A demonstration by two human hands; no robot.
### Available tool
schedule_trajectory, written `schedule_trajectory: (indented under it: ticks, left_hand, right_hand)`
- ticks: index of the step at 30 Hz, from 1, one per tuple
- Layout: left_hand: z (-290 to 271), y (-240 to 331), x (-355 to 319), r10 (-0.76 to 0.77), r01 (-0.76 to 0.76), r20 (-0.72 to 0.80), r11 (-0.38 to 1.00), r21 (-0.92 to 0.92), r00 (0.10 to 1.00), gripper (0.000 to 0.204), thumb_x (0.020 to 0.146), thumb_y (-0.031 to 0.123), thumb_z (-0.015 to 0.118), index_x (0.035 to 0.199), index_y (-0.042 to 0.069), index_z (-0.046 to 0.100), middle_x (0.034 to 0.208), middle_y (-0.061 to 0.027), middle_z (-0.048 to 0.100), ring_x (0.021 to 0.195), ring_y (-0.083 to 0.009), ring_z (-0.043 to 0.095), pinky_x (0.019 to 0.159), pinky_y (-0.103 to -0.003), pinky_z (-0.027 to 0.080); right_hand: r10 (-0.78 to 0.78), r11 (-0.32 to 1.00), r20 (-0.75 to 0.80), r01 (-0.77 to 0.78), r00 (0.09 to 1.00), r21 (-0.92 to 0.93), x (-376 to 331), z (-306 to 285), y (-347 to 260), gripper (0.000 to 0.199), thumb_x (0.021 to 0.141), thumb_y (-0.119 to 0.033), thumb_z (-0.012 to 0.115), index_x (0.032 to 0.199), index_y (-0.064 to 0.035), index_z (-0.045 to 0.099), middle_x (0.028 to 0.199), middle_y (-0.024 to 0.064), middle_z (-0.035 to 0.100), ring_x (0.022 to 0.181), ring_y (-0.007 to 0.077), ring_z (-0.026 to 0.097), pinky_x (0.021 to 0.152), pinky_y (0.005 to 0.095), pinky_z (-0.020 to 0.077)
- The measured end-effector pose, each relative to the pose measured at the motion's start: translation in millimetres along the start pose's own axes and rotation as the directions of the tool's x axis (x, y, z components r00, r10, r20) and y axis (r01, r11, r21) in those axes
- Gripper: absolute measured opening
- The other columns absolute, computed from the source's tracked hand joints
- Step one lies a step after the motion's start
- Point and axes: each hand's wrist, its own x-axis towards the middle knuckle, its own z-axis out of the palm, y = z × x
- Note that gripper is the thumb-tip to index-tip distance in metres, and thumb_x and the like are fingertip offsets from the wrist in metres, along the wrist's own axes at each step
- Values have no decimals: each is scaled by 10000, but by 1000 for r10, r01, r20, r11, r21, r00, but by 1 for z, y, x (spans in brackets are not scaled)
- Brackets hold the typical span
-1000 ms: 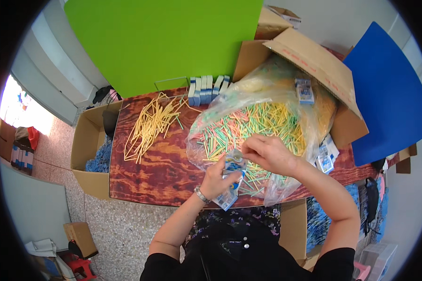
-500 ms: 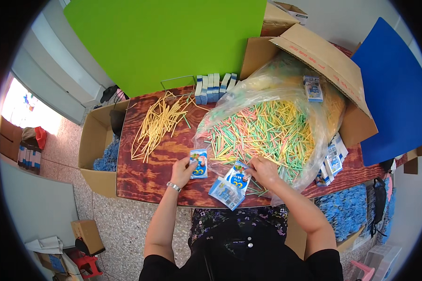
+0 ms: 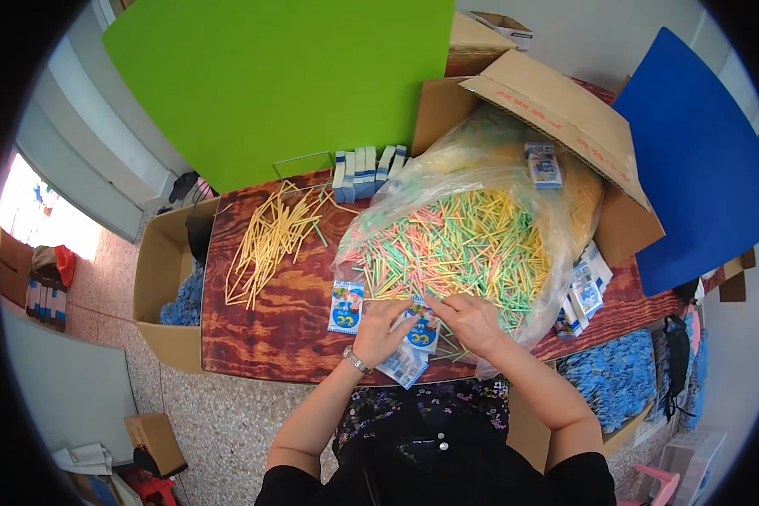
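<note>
Both my hands meet at a small blue-and-white printed packet [image 3: 425, 334] near the table's front edge. My left hand [image 3: 378, 336] has its fingers closed at the packet's left side, and my right hand [image 3: 474, 324] pinches near its upper right corner. Under it, partly covered, lies another packet [image 3: 403, 366]. A third packet [image 3: 346, 307] rests on the table to the left, touched by neither hand. Just beyond my fingers, a large clear plastic bag [image 3: 557, 253] lies open, full of thin pink, green and yellow sticks [image 3: 455, 244].
A loose heap of yellow sticks [image 3: 271, 244] lies on the table's left. Behind it stand stacks of blue-and-white packets [image 3: 364, 173] beside a green board [image 3: 278, 84]. An open cardboard box [image 3: 565, 110] holds the bag's far end. More packets [image 3: 585, 291] lie to the right.
My left hand has let go of the packet on the left and moved right to the packet at my right hand. The view has shifted slightly.
</note>
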Motion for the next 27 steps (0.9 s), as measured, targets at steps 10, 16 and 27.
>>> schedule_trajectory:
  ticks: [10,16,27]
  left_hand:
    - [13,-13,6,-47,48,-19,998,46,999,359,841,124,696,1172,13,612,960,-131,673,777,-193,673,685,-297,545]
    - [16,-16,5,-84,84,14,996,0,996,465,815,139,722,1225,-9,561,1012,-150,657,814,-222,656,708,-316,532]
    - [15,0,10,-109,129,199,987,-94,974,346,854,238,696,1099,1,633,961,-113,658,811,-177,615,678,-305,481]
  right_hand:
    - [319,925,79,-328,945,193,-3,40,22,196,779,-216,705,892,-88,608,770,99,652,740,295,649,668,415,516]
    - [182,964,91,-196,979,181,-13,46,24,173,796,-179,686,935,-89,637,768,90,643,738,282,635,648,397,499]
    - [283,800,-55,-204,957,565,-1,6,14,220,822,-144,707,1032,-85,678,802,44,689,727,183,672,609,305,514]
